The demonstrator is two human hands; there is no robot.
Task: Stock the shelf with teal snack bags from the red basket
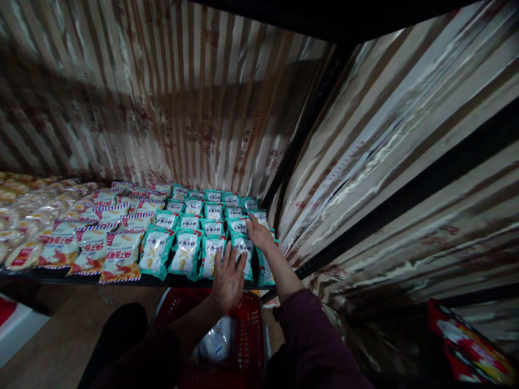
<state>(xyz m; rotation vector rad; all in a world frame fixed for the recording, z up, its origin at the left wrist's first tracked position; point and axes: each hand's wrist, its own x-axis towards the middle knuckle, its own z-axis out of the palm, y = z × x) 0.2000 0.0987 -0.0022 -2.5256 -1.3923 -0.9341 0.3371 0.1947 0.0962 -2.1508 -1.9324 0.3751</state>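
Note:
Rows of green-and-white snack bags (187, 249) stand on a dark shelf in the head view. My left hand (227, 281) lies with its fingers spread over the lower front of two front-row bags. Further back and to the right, my right hand (259, 232) reaches over the bags at the right end of the rows, its fingers stretched out against a white-and-green snack bag (263, 218). Neither hand is wrapped round a bag. A green snack bag (265, 267) at the right front corner is partly covered by my right forearm.
Left of the green bags are several orange-and-white snack bags (121, 254), then clear-wrapped round items (24, 254). Below the shelf edge (81, 279) a red plastic basket (253, 329) holds clear plastic packaging (217, 340). A black shelf post (302, 129) stands at the right.

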